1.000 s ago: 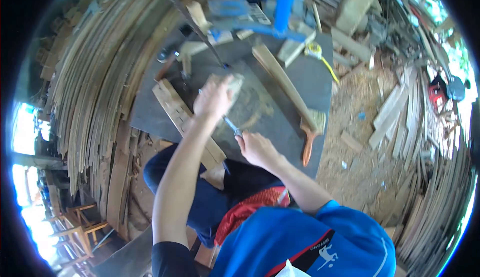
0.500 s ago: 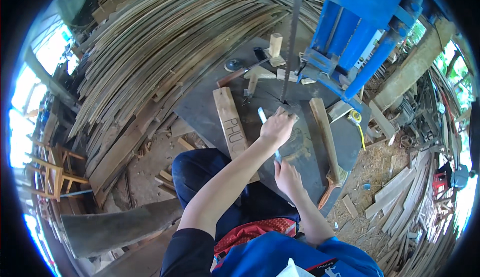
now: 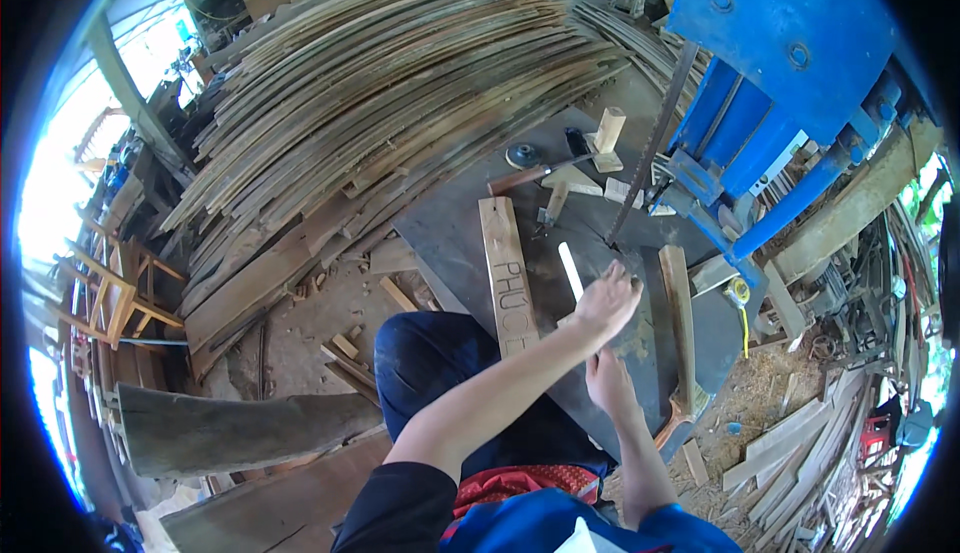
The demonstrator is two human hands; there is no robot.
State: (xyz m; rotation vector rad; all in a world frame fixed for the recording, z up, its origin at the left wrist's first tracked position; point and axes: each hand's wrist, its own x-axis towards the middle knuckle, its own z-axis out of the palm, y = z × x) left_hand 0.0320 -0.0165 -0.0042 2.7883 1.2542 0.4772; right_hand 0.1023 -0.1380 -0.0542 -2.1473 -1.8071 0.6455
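Over the dark metal table, my left hand (image 3: 608,303) is closed, its fingers curled; what lies in them, if anything, is hidden. Just below it, my right hand (image 3: 610,383) grips the lower end of a narrow, flat, pale strip (image 3: 571,271). The strip passes behind my left hand, and its upper end shows past the wrist. A wooden board (image 3: 507,263) with carved letters lies to the left of my hands. To the right rest a long wooden piece (image 3: 677,303) and a brown wooden handle (image 3: 672,427).
A blue bandsaw (image 3: 770,63) stands at the right, its upright blade (image 3: 655,143) meeting the table (image 3: 440,223). Wood blocks, a hammer-like tool (image 3: 518,179) and a black disc (image 3: 522,156) sit farther back. A yellow tape measure (image 3: 738,293) is at the right edge. Stacked planks (image 3: 380,103) fill the left.
The view has shifted, so the table and machine sit farther right. My left hand and right hand are closer together; the strip still extends past my left hand.
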